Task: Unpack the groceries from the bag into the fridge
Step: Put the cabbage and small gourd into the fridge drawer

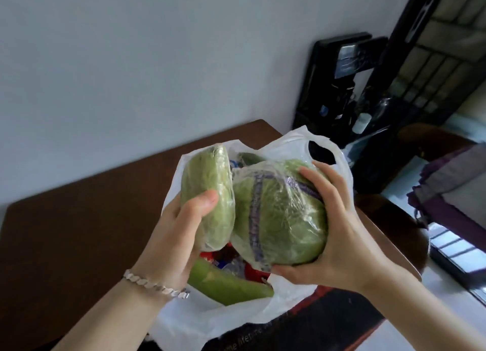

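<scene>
One brown surface [79, 219] fills the lower left of the frame and carries the white plastic bag [289, 145] at lower centre, mouth open upward. Above the mouth, the round wrapped cabbage [278, 219] sits in the right hand [339, 233], fingers curled over its top. The flatter wrapped cabbage piece [210, 182] is gripped by the left hand [178, 233]. The two pieces touch.

Step in hand, by judgement: lifting produce out. The next move calls for carrying both to the fridge, which is not in view. A long green vegetable [226, 285] remains in the bag.

Open room lies to the left over the surface. Dark furniture [331, 87] crowds the upper right.
</scene>
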The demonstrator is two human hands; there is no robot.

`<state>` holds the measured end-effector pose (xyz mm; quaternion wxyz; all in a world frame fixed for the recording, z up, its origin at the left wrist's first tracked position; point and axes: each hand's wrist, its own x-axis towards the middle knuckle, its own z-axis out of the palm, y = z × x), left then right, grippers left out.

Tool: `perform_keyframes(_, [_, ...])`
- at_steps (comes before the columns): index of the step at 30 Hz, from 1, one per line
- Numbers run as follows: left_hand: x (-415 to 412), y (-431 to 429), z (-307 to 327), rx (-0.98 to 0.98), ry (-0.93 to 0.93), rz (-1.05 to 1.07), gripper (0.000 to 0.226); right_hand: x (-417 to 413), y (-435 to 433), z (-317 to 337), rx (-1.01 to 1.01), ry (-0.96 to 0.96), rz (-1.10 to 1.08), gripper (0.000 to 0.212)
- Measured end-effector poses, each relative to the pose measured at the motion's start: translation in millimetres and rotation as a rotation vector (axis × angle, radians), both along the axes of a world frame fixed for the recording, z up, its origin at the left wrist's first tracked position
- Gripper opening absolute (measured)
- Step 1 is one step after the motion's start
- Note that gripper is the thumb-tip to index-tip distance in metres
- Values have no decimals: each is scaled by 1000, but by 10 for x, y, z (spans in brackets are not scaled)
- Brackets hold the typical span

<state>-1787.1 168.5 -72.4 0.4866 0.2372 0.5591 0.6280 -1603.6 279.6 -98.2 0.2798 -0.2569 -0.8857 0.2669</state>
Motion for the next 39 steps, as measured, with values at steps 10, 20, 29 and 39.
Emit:
perform_keyframes(10, [1068, 659, 273, 93, 177, -454, 36, 1358, -266, 278, 134, 70, -437, 107])
perform_keyframes(20, [3771, 1185, 347, 144, 509, -1055, 24, 4025, -1209, 518, 305, 119, -1123, 101])
perform_keyframes(29, [6997, 735, -9, 180, 747, -1390, 40, 6544, -2657, 538, 256, -132, -1613, 96])
perform_keyframes(39, [9678, 193, -145, 528, 986, -1685, 29, 8354, -3652, 363, 156, -53, -2164, 97])
